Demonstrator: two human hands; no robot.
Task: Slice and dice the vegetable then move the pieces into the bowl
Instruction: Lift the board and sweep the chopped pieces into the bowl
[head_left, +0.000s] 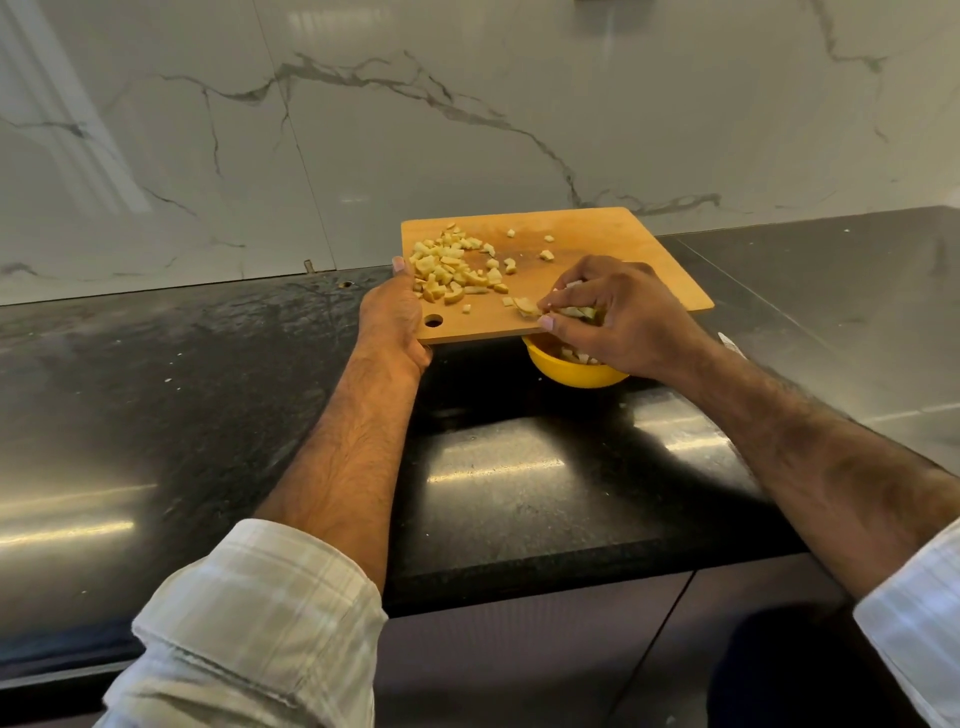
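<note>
Rolled pale checked sleeves (270, 618) frame the near edge of the view, both forearms reaching out over the glossy black stone bench (519, 499). Just beyond, the small yellow round bowl (569, 371) sits tucked under the near edge of the rectangular wooden chopping board (623, 249), so that swept pieces drop straight in; a few already lie inside. Right hand (618, 317), fingers curled in a narrow raking grip over several pale diced vegetable pieces (447, 267), draws them to that edge. Left hand (397, 312) clamps the board's left side by its hanging hole, seemingly holding it raised over the bowl. Most dice are heaped on the board's left half, so the transfer looks barely started. Behind rises a white veined marble wall (467, 104).
</note>
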